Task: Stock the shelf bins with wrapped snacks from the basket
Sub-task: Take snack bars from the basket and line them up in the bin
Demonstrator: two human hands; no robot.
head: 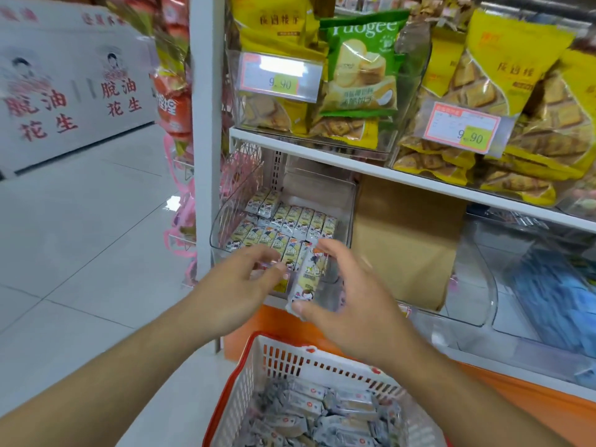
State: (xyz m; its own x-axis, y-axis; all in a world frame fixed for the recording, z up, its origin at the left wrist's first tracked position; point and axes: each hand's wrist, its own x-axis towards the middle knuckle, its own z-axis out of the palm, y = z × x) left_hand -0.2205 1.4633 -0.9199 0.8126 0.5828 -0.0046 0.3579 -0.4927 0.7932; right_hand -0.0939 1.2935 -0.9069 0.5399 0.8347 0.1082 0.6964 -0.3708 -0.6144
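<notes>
A clear plastic shelf bin on the lower shelf holds rows of small yellow-and-white wrapped snacks. My right hand pinches one such wrapped snack lengthwise between thumb and fingers, just at the bin's front edge. My left hand hovers beside it at the bin's front with fingers loosely spread, holding nothing that I can see. Below, a white basket with a red rim contains several grey-white wrapped snacks.
A brown cardboard sheet stands right of the bin. Further right is a clear bin with blue packets. The upper shelf carries bins of yellow and green biscuit bags with 9.90 price tags. Open tiled floor lies to the left.
</notes>
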